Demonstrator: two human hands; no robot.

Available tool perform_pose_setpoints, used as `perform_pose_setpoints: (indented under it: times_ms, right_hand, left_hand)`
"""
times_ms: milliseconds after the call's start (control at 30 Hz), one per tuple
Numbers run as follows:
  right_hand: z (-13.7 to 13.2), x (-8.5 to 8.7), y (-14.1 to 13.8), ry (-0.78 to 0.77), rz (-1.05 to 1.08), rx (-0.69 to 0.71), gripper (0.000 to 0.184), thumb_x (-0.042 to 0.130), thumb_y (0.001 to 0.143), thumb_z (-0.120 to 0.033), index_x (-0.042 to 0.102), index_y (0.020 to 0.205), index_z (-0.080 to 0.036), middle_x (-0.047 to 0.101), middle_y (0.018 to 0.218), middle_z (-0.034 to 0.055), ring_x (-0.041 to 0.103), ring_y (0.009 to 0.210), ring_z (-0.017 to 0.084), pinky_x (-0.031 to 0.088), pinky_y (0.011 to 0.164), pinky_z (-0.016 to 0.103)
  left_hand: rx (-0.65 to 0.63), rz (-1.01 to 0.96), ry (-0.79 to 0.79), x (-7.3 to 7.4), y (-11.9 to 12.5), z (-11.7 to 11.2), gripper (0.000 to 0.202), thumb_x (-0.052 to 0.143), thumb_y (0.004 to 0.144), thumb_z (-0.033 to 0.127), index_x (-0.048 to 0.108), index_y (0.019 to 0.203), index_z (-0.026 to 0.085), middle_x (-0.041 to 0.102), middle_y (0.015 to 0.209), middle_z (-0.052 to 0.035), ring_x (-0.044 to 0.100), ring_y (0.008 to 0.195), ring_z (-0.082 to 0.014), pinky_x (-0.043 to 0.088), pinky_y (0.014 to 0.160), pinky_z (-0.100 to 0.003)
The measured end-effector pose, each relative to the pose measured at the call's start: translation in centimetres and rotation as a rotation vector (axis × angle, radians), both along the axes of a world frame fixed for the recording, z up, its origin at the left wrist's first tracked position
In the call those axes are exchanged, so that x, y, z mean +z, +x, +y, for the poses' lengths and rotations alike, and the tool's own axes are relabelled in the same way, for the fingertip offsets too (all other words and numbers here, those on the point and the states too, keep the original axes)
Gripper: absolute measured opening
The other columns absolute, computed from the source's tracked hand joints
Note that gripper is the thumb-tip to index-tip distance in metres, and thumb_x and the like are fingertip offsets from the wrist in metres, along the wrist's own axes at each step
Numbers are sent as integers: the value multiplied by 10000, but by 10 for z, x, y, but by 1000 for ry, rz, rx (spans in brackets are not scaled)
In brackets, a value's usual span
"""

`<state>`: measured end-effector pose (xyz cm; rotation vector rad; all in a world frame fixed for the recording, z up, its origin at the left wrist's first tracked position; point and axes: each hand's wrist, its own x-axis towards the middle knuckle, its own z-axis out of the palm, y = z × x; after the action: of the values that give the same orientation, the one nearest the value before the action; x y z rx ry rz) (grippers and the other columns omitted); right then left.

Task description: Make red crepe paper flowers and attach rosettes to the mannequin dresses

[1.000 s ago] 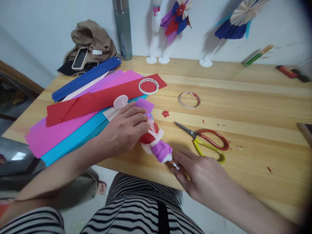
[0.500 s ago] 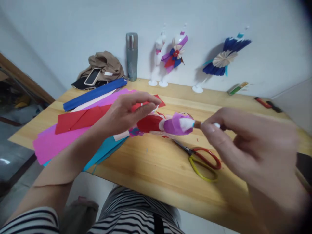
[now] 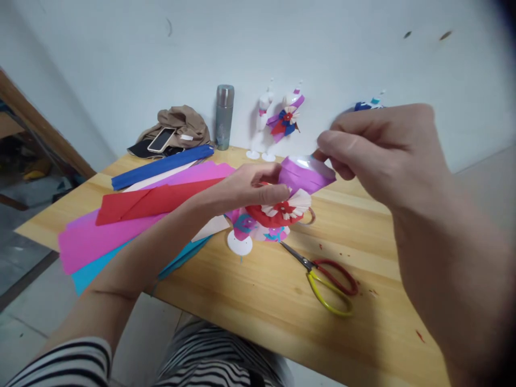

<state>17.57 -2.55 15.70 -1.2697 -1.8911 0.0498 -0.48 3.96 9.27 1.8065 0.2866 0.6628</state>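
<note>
A small dress-form mannequin [image 3: 306,174] in purple, red and pink paper leans between my hands. Its round white base [image 3: 239,243] points down and left. On its front sits a pleated white paper flower [image 3: 296,204] with a red centre. My left hand [image 3: 262,185] is closed around the middle, thumb in front, the other fingers mostly hidden behind. At the upper end, my right hand [image 3: 358,145] pinches the neck, which the fingers largely cover. Below lie scissors [image 3: 308,264] with one red and one yellow handle, touched by neither hand.
Folded red paper [image 3: 133,204], pink paper [image 3: 80,250] and a blue strip [image 3: 161,167] lie at left. Behind are a phone [image 3: 161,140], brown cloth [image 3: 183,121], a steel flask [image 3: 224,115] and a decorated mannequin [image 3: 287,121]. Red scraps [image 3: 420,336] dot the table.
The mannequin has turned from nearly level to tilted, upper end raised, and its flower now shows. My left hand has closed around it. My right hand has moved up and left.
</note>
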Motion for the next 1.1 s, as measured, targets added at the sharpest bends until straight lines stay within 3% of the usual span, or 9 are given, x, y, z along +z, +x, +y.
perform_pose_setpoints:
  times_ms: [133, 300, 433, 533, 667, 733, 900, 1100]
  right_hand:
    - [4, -3, -6, -9, -35, -16, 393, 507, 817, -231, 357, 456, -190, 252, 474, -38, 340, 475, 69, 223, 475, 288]
    - [9, -6, -7, -2, -52, -37, 424, 525, 837, -281, 328, 473, -188, 248, 480, -39, 306, 475, 66, 211, 472, 283]
    - [12, -7, -8, 10, -46, -38, 440, 529, 842, -286, 305, 475, -191, 245, 485, -42, 301, 476, 62, 212, 476, 282]
    - [12, -7, -10, 9, -52, -35, 426, 524, 835, -266, 300, 480, -192, 244, 494, -44, 293, 479, 61, 207, 479, 284]
    - [12, -7, -11, 13, -68, -46, 421, 521, 826, -257, 283, 485, -192, 227, 498, -42, 295, 482, 62, 196, 483, 289]
    - [13, -8, -12, 13, -62, -59, 423, 520, 824, -249, 278, 483, -191, 221, 496, -42, 304, 485, 62, 195, 487, 290]
    - [15, -9, -12, 17, -48, -70, 430, 540, 824, -195, 303, 466, -188, 227, 491, -48, 315, 491, 61, 204, 493, 291]
    - [18, -6, -14, 11, -67, -91, 445, 552, 822, -147, 296, 460, -190, 227, 485, -54, 262, 483, 57, 197, 484, 286]
  left_hand:
    - [-100, 39, -65, -8, 0, 2, 446, 705, 700, 508, 670, 957, 146, 696, 960, -67, 662, 1002, -258, 533, 831, -309]
    - [-158, 12, -221, -22, -1, 8, 424, 638, 770, 529, 663, 973, 159, 708, 908, -48, 680, 882, -201, 532, 778, -280]
    - [-199, 12, -211, -25, -4, 12, 409, 731, 707, 420, 657, 1024, 172, 713, 956, -35, 675, 888, -169, 531, 777, -245]
    - [-150, 49, -194, -23, -4, 9, 401, 782, 643, 289, 659, 1006, 172, 710, 897, -19, 667, 814, -148, 537, 727, -235]
    - [3, 28, -228, -20, -1, 1, 298, 759, 635, 236, 656, 898, 139, 682, 792, -4, 632, 723, -115, 512, 676, -221]
    - [45, 13, -260, -19, -1, -2, 274, 730, 658, 246, 657, 894, 129, 678, 786, -10, 627, 728, -115, 500, 689, -227]
    - [-63, -45, -295, -20, -2, -1, 229, 697, 729, 300, 663, 892, 142, 685, 810, -15, 641, 776, -131, 492, 720, -224]
    - [121, -41, -352, -24, 3, -2, 308, 619, 851, 399, 610, 780, 100, 633, 684, -50, 586, 623, -109, 455, 580, -221]
